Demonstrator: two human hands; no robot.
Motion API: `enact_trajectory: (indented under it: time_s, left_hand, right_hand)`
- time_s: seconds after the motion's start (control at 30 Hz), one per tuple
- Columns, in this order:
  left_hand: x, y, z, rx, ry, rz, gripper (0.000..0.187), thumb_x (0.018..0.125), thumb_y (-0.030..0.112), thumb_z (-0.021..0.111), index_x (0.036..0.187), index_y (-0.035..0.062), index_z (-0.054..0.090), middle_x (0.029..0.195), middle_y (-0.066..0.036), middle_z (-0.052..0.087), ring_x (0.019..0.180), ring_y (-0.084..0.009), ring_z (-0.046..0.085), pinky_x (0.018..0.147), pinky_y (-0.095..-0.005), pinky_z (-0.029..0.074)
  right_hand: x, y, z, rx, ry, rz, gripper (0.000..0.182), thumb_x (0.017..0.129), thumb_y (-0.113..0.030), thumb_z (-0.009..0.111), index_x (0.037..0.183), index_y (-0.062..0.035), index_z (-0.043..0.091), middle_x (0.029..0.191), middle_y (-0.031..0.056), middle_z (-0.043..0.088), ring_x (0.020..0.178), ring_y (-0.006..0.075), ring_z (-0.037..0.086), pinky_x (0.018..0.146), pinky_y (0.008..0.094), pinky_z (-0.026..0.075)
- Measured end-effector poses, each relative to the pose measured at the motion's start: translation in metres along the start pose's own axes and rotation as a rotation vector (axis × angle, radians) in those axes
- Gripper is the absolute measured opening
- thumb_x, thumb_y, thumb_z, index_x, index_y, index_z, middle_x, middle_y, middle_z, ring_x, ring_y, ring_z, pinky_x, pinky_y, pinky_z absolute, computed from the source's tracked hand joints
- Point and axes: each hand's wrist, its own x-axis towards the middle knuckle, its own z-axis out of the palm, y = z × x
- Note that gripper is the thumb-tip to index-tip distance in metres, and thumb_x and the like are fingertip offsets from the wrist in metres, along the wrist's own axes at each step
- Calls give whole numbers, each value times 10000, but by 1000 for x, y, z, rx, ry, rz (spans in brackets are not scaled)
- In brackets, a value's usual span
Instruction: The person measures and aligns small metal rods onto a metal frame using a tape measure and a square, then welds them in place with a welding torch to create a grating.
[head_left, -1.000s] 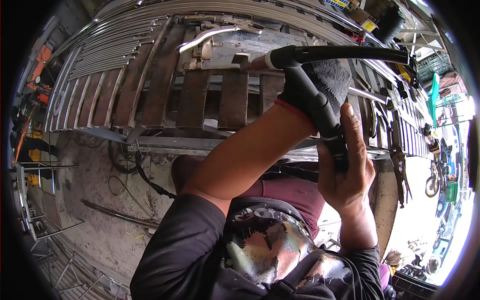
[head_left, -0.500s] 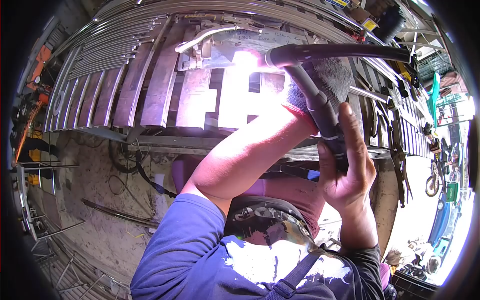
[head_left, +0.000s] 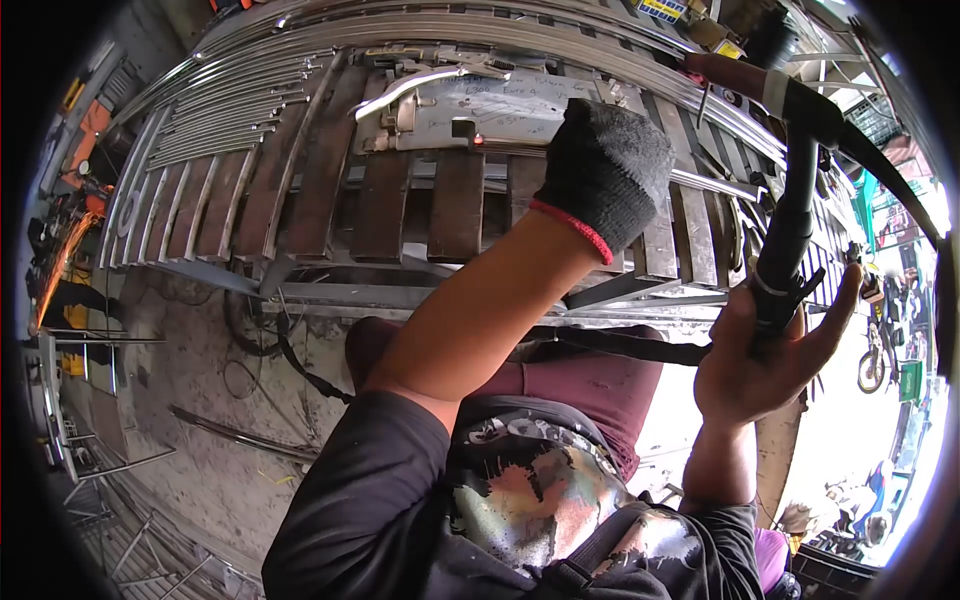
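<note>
My left hand (head_left: 610,170), in a dark knitted glove with a red cuff, is closed over a thin metal rod (head_left: 715,185) that comes out at its right side. To its left lies a flat metal plate (head_left: 510,108) with handwriting and a small square notch. A small orange-red glow (head_left: 478,140) shows at the plate's lower edge. My bare right hand (head_left: 770,360) holds the handle of a black welding torch (head_left: 790,215), its fingers partly spread around it. The torch stands well right of the plate, its neck raised. A curved silvery bar (head_left: 405,88) rests at the plate's left end.
The bench top has spaced brown slats (head_left: 385,205). Many thin metal rods (head_left: 215,115) lie at its left, and long tubes run along the back. Orange sparks (head_left: 65,260) fly at the far left. A dark cable (head_left: 620,343) crosses below the bench.
The bright white arc at the plate is gone, leaving a small glow. My right hand has moved right and down with the torch, away from the plate. The gloved hand shows more fully.
</note>
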Motion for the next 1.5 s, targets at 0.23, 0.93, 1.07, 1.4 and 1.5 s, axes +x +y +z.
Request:
enact_trajectory:
  time_s: [0.23, 0.93, 1.07, 1.4, 1.5]
  left_hand:
    - [17, -12, -24, 66, -175, 58, 199, 838, 200, 653, 818, 105, 826, 869, -158, 799, 850, -339, 798, 744, -472, 620]
    - [-14, -6, -20, 150, 76, 116, 1159, 773, 673, 823, 1696, 119, 393, 1584, -120, 527, 1470, -339, 451, 1211, -562, 334]
    - [1, -12, -18, 241, -128, 59, 1200, 784, 664, 818, 1718, 89, 329, 1506, -150, 575, 1421, -339, 503, 1194, -544, 350]
    - [9, -17, -2, 134, -336, 115, 1100, 869, 591, 769, 1726, 81, 305, 1698, -208, 425, 1574, -367, 391, 1267, -569, 325]
    - [4, -10, -7, 106, -490, -43, 1015, 928, 601, 723, 1702, 53, 359, 1774, -216, 333, 1640, -389, 314, 1315, -528, 293]
  right_hand:
    - [-8, -2, -22, 101, 56, 30, 962, 1006, 34, 693, 1710, 85, 39, 1781, 325, 176, 1150, 329, 728, 860, 369, 613]
    - [-14, 9, -64, 137, 112, 141, 907, 1037, 5, 702, 1721, 51, 107, 1700, 288, 365, 1143, 245, 691, 917, 309, 559]
    - [-15, 17, -63, 78, 119, 38, 881, 1046, 0, 696, 1740, -17, 153, 1234, 166, 582, 836, 122, 604, 705, 243, 479]
    - [-12, 17, -67, 113, 35, -47, 853, 1049, 7, 688, 1701, 82, 144, 1729, 299, 306, 1224, 304, 691, 956, 336, 577]
    - [-13, 19, -71, 95, 24, -47, 830, 1048, 13, 682, 1697, 85, 169, 1705, 321, 354, 1284, 346, 681, 1008, 371, 579]
